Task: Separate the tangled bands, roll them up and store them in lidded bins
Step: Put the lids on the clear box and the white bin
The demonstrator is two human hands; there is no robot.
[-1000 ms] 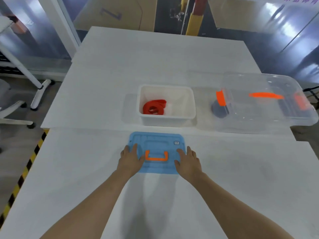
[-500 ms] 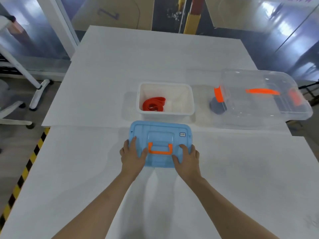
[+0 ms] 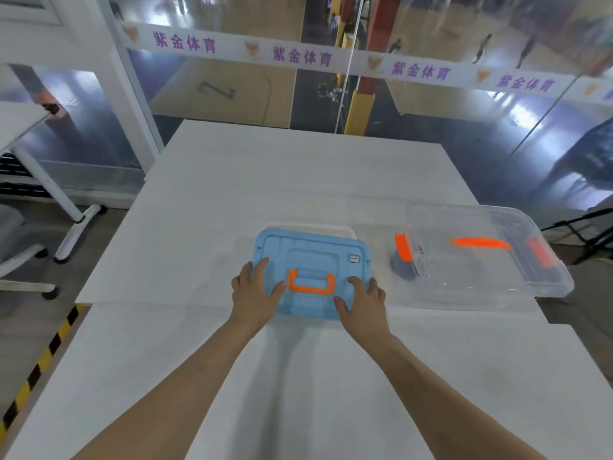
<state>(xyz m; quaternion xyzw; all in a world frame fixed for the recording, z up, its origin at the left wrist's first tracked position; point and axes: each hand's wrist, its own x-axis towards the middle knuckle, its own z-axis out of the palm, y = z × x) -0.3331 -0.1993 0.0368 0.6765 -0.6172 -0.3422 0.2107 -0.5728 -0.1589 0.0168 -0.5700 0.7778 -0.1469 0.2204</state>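
Left hand (image 3: 255,288) and right hand (image 3: 363,302) grip the blue lid (image 3: 311,257) by its near corners, over the white bin (image 3: 335,228), only its far rim showing. Set down skewed, the lid could ride the rim unlatched, or shove the bin.

A single wide-angle camera sits on the person's head and faces forward and down over the white table (image 3: 232,194). Both forearms enter from the bottom edge and run up to the left hand (image 3: 253,288) and right hand (image 3: 363,298), which grip the blue lid (image 3: 311,257) just below the frame's centre, at arm's length from the lens. The clear bin (image 3: 481,270) lies at middle right. The upper third reaches a glass wall and its banner (image 3: 298,56), with straight lines bowed toward the edges.
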